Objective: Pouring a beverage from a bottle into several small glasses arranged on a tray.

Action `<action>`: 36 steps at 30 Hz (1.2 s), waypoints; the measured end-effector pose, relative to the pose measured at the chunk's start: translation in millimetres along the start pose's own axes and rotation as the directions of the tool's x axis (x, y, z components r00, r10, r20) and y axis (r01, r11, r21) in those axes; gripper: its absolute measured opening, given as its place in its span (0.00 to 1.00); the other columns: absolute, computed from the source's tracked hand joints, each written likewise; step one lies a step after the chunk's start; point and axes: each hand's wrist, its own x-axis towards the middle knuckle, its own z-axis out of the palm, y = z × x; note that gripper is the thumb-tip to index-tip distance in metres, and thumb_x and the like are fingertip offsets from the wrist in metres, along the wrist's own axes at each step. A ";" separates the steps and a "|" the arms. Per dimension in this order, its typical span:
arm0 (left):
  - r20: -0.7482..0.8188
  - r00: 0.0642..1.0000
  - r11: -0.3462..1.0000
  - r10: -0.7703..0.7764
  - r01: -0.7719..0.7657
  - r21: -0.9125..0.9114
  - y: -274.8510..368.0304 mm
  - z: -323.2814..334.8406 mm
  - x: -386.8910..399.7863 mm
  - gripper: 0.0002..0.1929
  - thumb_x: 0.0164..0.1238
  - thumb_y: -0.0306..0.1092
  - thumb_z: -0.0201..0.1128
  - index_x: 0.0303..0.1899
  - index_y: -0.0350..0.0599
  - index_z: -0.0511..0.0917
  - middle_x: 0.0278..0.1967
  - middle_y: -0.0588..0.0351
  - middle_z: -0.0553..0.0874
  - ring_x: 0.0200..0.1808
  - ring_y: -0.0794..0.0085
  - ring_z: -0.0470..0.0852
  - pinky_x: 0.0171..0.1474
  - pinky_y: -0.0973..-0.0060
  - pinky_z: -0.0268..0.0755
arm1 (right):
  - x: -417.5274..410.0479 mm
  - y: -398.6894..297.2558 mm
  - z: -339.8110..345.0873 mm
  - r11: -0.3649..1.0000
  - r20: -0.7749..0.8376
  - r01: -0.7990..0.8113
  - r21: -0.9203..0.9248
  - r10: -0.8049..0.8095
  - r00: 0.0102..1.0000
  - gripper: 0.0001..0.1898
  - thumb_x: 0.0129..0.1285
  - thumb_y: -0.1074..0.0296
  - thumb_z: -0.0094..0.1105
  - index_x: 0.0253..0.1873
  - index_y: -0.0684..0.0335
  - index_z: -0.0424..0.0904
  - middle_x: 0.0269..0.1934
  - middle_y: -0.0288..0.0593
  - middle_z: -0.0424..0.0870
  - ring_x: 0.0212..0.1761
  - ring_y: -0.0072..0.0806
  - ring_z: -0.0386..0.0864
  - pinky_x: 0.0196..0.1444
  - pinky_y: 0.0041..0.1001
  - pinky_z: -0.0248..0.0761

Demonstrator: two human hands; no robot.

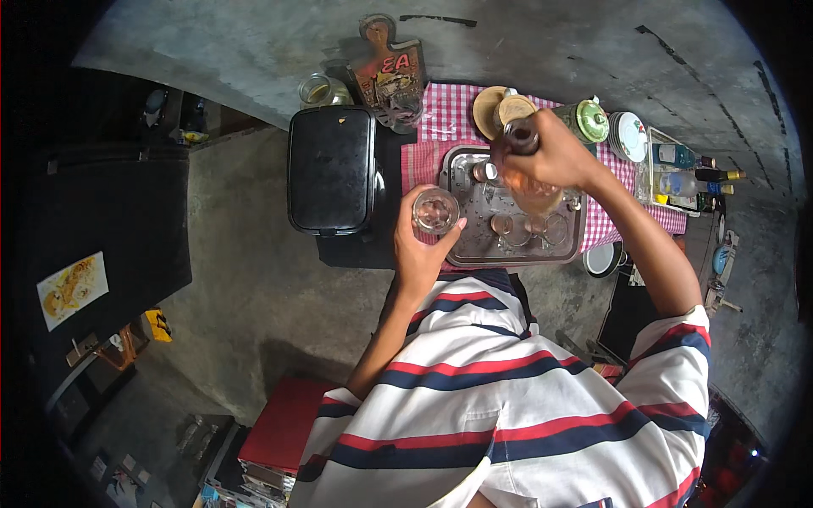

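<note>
My left hand point(422, 238) holds a clear drinking glass point(436, 211), its mouth facing up, just past the left rim of a metal tray point(514, 259). My right hand point(554, 152) grips a blurred glass vessel point(537, 190) above the tray; it has a dark round top and a pinkish body, and its exact kind is unclear. On the wet tray stand glass mugs point(513, 230), with another glass point(484, 171) near the tray's far left. Whether the held glass has liquid in it cannot be told.
A black-lidded bin point(331, 170) stands left of a checkered cloth point(438, 114). Behind the tray are a wooden lid or saucer point(488, 114), a green lidded pot point(592, 120) and stacked saucers point(630, 136). A rack of bottles point(676, 181) is at the right. A wooden sign point(394, 70) leans on the wall.
</note>
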 end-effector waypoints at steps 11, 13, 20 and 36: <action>0.046 0.996 0.994 -0.071 0.067 0.081 -10.1 -2.1 -12.1 0.29 0.54 0.25 0.78 0.58 0.39 0.74 0.50 0.51 0.84 0.51 0.67 0.83 0.57 0.70 0.75 | 78.2 52.3 38.0 0.959 -0.494 -0.175 0.222 0.266 0.828 0.17 0.52 0.61 0.70 0.31 0.75 0.84 0.25 0.60 0.84 0.27 0.46 0.86 0.37 0.39 0.76; 0.094 0.989 0.991 -0.110 0.102 0.093 -8.9 -1.4 -11.5 0.31 0.53 0.24 0.78 0.60 0.39 0.73 0.52 0.53 0.83 0.51 0.72 0.82 0.58 0.72 0.74 | 93.9 70.8 53.1 0.952 -0.539 -0.228 0.205 0.304 0.785 0.19 0.51 0.57 0.70 0.32 0.73 0.85 0.27 0.62 0.85 0.33 0.52 0.87 0.40 0.40 0.78; 0.172 0.975 0.986 -0.138 0.119 0.115 -7.7 -0.7 -11.7 0.30 0.54 0.23 0.77 0.59 0.38 0.73 0.52 0.53 0.83 0.51 0.72 0.82 0.58 0.73 0.73 | 117.0 106.3 95.3 0.896 -0.597 -0.321 0.307 0.444 0.668 0.18 0.51 0.56 0.69 0.32 0.72 0.86 0.28 0.63 0.85 0.35 0.56 0.86 0.41 0.44 0.78; 0.182 0.969 0.971 -0.166 0.128 0.204 -13.2 2.2 -13.2 0.30 0.53 0.25 0.78 0.59 0.39 0.73 0.51 0.54 0.83 0.50 0.73 0.82 0.57 0.73 0.74 | 135.5 142.5 152.9 0.905 -0.676 -0.047 0.422 0.349 0.649 0.10 0.54 0.66 0.68 0.35 0.67 0.87 0.36 0.55 0.88 0.39 0.51 0.86 0.43 0.39 0.78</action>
